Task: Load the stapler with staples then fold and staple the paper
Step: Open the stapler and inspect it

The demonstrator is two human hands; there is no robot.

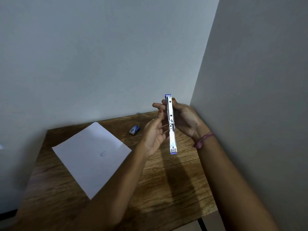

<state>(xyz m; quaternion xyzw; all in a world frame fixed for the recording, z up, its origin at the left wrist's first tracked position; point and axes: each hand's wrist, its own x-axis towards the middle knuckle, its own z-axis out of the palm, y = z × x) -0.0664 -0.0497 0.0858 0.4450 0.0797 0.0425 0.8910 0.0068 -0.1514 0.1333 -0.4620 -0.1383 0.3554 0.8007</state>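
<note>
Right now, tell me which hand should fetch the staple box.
Left. The left hand is free and nearest the staple box; the right hand grips the opened stapler.

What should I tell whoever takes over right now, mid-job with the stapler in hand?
Right hand grips the stapler, swung fully open and held upright above the table.
Left hand is beside it, fingers relaxed, holding nothing that I can see.
Staple box lies on the table near the wall; the paper lies flat and unfolded to the left.
Done: stapler opened. Whether staples are in cannot be told.
Left: load staples if needed, close, fold paper, staple.
</note>
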